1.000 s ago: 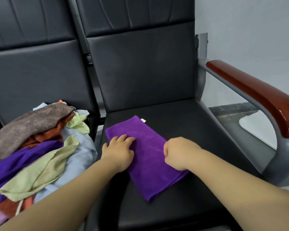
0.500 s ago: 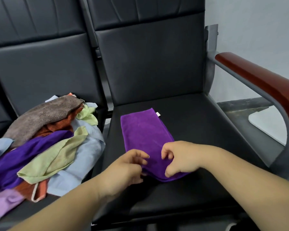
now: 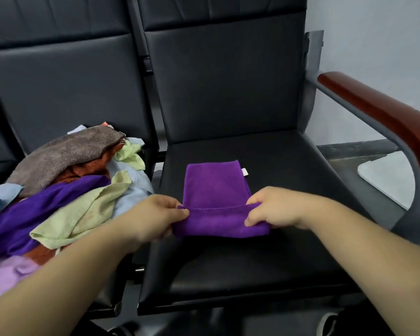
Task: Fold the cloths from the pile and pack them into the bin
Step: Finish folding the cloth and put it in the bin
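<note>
A purple cloth (image 3: 215, 185) lies on the black seat (image 3: 277, 166) of the right chair, a small white tag at its far right corner. Its near end is lifted and turned back over itself. My left hand (image 3: 155, 218) pinches the near left corner of that end. My right hand (image 3: 274, 206) pinches the near right corner. A pile of cloths (image 3: 58, 187) in brown, rust, green, light blue, purple and lilac fills the left seat. No bin is in view.
A dark red wooden armrest (image 3: 378, 112) on a grey frame runs along the right of the seat. A white flat object (image 3: 386, 175) lies on the floor beyond it. Black seat backs stand behind both seats.
Both hands went from pressing on the flat cloth to pinching its near corners and have lifted that end up and forward. The cloth now lies straighter on the seat.
</note>
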Motion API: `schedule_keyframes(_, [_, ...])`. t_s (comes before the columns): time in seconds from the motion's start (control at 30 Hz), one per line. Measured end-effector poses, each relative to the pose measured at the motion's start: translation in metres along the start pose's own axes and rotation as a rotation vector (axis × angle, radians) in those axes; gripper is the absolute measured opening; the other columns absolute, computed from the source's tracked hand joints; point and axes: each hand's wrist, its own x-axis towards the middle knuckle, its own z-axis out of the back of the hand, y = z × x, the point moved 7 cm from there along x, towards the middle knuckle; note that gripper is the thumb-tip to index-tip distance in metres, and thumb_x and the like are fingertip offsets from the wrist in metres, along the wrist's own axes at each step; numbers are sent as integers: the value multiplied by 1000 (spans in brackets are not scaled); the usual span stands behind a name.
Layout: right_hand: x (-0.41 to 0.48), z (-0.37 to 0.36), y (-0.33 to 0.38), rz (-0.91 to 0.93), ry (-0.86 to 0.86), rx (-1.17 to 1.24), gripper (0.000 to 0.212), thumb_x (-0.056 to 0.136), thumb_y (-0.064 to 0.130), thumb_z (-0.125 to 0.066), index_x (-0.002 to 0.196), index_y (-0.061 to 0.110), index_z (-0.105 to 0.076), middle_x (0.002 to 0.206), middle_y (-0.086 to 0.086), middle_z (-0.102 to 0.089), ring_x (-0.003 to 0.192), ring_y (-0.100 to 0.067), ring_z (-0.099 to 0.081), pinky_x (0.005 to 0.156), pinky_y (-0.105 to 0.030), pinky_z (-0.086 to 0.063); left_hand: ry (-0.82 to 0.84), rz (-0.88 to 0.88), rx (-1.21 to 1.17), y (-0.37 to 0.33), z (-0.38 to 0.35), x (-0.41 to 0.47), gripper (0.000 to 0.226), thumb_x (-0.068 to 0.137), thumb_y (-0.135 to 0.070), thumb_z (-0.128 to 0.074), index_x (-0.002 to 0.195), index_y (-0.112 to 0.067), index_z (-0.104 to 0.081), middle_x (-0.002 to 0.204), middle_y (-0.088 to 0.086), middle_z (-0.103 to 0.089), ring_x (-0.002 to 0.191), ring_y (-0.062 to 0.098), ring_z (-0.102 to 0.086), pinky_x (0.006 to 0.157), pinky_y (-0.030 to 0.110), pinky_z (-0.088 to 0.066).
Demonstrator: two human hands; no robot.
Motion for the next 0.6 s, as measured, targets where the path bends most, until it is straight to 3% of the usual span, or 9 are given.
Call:
schedule_keyframes(0.1, [-3, 1, -3, -71, 113, 344, 17, 87, 15, -77, 104, 12, -75, 95, -6, -66, 89, -21, -54, 70, -31, -39, 110, 130, -216, 7, 3, 0, 24, 95, -14, -61, 72, -16, -58, 56, 2, -41, 44, 11, -38, 47, 19, -21])
schedule_keyframes(0.2, [7, 11, -3, -79, 38, 465, 15, 88, 16, -75, 102, 22, -74, 92, -5, -62, 78, -15, -52, 63, -27, -36, 68, 126, -289, 6, 5, 12, 25, 94, -12, -57, 71, -18, -53, 55, 0, -39, 44, 11, -36, 49, 20, -20])
schedule_keyframes(0.3, [20, 23, -5, -85, -115, 489, 7, 90, 18, -74, 96, 22, -72, 88, -5, -62, 83, -18, -53, 65, -27, -40, -29, 80, -356, 0, 11, 27, 14, 93, -8, -57, 83, -17, -59, 56, -2, -43, 46, 10, -40, 50, 22, -24])
schedule_keyframes(0.4, [33, 34, -4, -74, -233, 471, 6, 93, 20, -71, 89, 16, -75, 85, -6, -64, 84, -22, -54, 67, -30, -42, -102, 54, -391, -2, 19, 47, 17, 93, -5, -56, 84, -16, -65, 61, -2, -49, 48, 9, -43, 51, 23, -26])
schedule_keyframes(0.6, [59, 46, -4, -67, -381, 389, 5, 93, 17, -73, 97, 16, -76, 74, 0, -69, 60, -11, -58, 54, -24, -44, -231, -29, -340, -4, 26, 84, 19, 94, -5, -63, 79, -16, -62, 63, -2, -57, 44, 5, -46, 41, 20, -31])
